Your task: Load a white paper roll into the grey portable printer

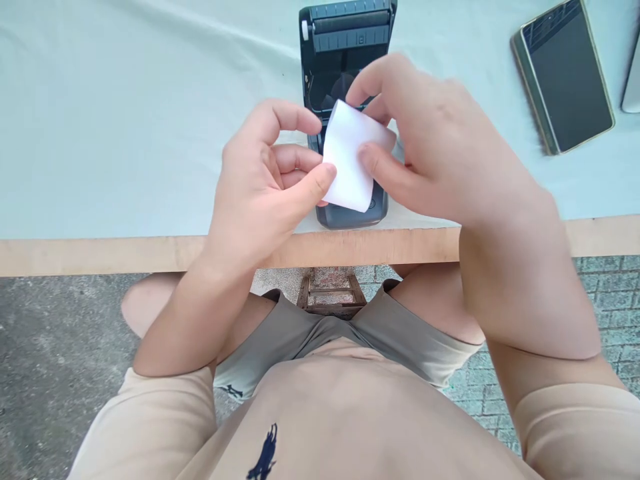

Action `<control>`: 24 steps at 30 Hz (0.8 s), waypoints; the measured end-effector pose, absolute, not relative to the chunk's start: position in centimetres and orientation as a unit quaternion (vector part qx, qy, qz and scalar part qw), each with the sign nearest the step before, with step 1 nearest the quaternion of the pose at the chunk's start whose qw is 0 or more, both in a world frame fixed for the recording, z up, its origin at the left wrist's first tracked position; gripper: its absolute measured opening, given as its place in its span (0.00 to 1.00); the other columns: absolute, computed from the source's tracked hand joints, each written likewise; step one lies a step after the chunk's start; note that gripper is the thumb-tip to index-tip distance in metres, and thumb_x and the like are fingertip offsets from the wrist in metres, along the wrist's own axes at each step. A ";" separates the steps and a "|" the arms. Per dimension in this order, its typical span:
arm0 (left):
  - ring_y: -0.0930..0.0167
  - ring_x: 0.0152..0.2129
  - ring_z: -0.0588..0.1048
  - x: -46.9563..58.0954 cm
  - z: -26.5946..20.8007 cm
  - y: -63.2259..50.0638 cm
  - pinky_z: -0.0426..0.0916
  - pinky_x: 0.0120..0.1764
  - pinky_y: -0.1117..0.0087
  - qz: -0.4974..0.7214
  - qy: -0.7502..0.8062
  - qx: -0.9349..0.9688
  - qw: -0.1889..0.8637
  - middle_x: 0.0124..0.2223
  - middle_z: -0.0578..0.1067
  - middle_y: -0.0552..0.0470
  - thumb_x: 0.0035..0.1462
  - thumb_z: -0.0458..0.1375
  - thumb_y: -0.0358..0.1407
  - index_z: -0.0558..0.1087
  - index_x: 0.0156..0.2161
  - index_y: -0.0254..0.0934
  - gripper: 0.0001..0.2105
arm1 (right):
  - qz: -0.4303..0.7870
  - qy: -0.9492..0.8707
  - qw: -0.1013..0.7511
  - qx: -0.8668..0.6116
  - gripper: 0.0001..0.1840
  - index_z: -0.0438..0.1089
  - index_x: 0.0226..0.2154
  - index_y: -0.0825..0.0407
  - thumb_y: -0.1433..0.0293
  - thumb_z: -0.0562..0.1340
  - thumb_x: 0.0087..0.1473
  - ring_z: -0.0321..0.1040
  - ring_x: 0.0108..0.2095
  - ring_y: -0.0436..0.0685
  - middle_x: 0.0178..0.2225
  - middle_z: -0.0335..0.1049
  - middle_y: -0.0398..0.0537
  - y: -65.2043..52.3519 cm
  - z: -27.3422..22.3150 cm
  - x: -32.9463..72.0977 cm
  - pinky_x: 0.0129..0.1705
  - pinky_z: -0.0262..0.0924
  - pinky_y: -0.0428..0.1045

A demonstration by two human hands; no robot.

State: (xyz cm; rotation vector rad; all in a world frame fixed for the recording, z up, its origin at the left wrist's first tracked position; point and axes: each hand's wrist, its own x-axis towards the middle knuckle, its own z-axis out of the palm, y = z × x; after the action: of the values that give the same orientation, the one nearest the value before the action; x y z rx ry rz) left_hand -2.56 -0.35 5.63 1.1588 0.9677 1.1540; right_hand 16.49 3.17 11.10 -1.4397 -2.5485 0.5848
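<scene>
From where I sit, the head view puts the black device on the table, its upper part lying open with a ribbed strip and a dark roller across its far end. I take that device as my landmark. The white paper, a small curved piece, is held up over the near half of the device, hiding part of it. My left hand is just left of the device; its grip is closed on the paper's left edge, thumb in front and fingers behind, with the index finger lifted apart. My right hand is to the right of the device, thumb lying on the face of the paper, index finger curled near its top edge; the other fingertips are hidden, so I cannot tell whether this grip is pinched tight. Well to the right of the device lies a dark-screened phone. Below the device runs the table's bare wooden edge, and under that I see a wooden frame between the knees
</scene>
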 end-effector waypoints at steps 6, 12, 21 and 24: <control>0.70 0.20 0.76 -2.6 6.3 -0.6 0.69 0.27 0.68 0.419 0.481 0.486 0.598 0.24 0.78 0.58 0.52 0.63 0.28 0.67 0.39 0.41 0.12 | 0.110 -0.874 -0.046 -0.471 0.17 0.63 0.47 0.50 0.74 0.54 0.54 0.61 0.53 0.74 0.35 0.70 0.53 3.7 11.1 15.6 0.49 0.56 0.68; 0.69 0.19 0.76 -2.6 6.5 -0.4 0.70 0.25 0.68 0.387 0.493 0.491 0.605 0.20 0.78 0.58 0.51 0.63 0.28 0.64 0.36 0.42 0.12 | 0.087 -0.891 -0.036 -0.444 0.16 0.66 0.41 0.48 0.79 0.51 0.52 0.63 0.51 0.71 0.32 0.71 0.53 4.0 9.9 15.8 0.46 0.57 0.68; 0.76 0.12 0.64 -3.9 4.4 0.8 0.55 0.19 0.69 0.406 0.552 0.579 0.441 0.18 0.71 0.58 0.56 0.64 0.43 0.69 0.27 0.39 0.13 | 0.099 -0.860 -0.014 -0.500 0.14 0.70 0.43 0.46 0.73 0.54 0.58 0.64 0.53 0.72 0.49 0.71 0.52 3.9 10.3 15.6 0.50 0.57 0.66; 0.74 0.20 0.67 -4.2 5.2 0.9 0.65 0.32 0.66 0.380 0.620 0.564 0.392 0.24 0.74 0.54 0.59 0.60 0.47 0.74 0.29 0.36 0.16 | 0.085 -0.817 0.014 -0.570 0.19 0.68 0.49 0.48 0.72 0.51 0.58 0.67 0.48 0.69 0.49 0.71 0.56 3.9 10.8 15.7 0.47 0.60 0.61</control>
State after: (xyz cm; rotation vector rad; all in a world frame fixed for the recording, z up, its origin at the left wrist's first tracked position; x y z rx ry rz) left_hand -4.16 0.85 5.15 1.4323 1.5735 0.9644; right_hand 15.67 3.94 10.84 -1.7764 -2.5443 0.2656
